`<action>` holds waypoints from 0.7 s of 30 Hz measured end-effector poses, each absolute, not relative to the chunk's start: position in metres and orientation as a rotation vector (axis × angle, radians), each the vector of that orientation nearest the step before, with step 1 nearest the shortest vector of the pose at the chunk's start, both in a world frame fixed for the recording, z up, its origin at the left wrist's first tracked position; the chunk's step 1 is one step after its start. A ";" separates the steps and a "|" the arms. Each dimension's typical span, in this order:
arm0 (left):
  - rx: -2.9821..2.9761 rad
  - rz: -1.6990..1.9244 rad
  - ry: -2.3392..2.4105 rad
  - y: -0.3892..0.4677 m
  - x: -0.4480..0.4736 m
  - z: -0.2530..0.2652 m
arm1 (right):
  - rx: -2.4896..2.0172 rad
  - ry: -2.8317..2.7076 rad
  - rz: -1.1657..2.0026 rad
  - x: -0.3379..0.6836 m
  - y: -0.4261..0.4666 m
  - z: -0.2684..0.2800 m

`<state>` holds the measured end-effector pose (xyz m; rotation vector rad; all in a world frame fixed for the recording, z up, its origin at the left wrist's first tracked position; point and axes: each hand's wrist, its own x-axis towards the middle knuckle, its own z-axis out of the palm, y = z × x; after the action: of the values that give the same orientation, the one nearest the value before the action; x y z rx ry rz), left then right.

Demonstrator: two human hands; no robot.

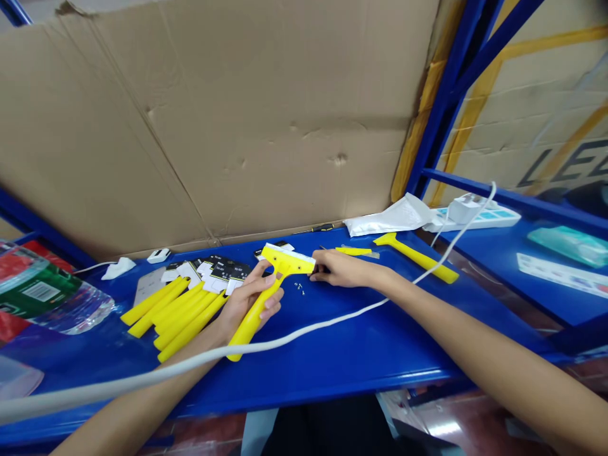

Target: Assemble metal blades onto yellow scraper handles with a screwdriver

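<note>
My left hand (251, 297) is wrapped round the neck of a yellow scraper (256, 316), its wide head tilted up and a white strip along its top edge. Close against the right end of that head, my right hand (335, 267) has its fingers pinched together; a small dark thing shows at the fingertips, too hidden to name. Several small screws (300, 287) lie on the blue shelf below the head. To the left, several yellow scrapers (190, 316) lie in a row, black-and-white cards (223, 271) at their heads.
Behind lie a screwdriver (323, 227), a white pouch (387, 215) and a power strip (494, 218). Another yellow scraper (422, 258) rests at right. A white cable (304, 330) hangs across the front over my arms. A large bottle (47, 291) lies left; cardboard (266, 114) walls the back.
</note>
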<state>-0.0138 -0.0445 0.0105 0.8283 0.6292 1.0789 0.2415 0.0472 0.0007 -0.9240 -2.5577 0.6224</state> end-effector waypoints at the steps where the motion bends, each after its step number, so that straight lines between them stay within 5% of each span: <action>1: 0.826 1.073 0.627 -0.045 -0.014 0.010 | -0.931 -2.562 0.618 0.241 0.047 0.001; 21: 0.814 1.132 0.802 -0.038 -0.010 0.016 | -0.906 -2.661 0.346 0.237 0.046 -0.010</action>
<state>-0.0102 -0.0378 0.0158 0.8139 0.8016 1.1323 0.2367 0.0460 -0.0100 -0.9059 -2.6610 0.3459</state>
